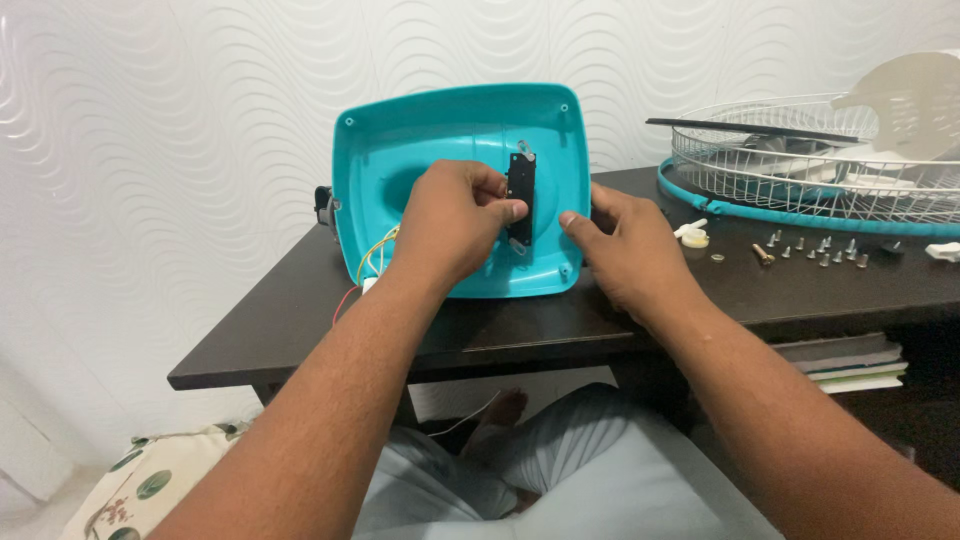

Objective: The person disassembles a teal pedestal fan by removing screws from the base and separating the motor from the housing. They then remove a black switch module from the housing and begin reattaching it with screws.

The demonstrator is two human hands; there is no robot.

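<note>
teal plastic housing stood on edge on the desk | our left hand pinched the black switch block inside it | right hand clasped the rim | we judged it light, stiff, slick; best held by its edges

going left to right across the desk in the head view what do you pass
coloured wires → left hand → black switch block inside the teal cover → right hand → white plastic knob → row of screws → small white piece at the desk edge
</note>
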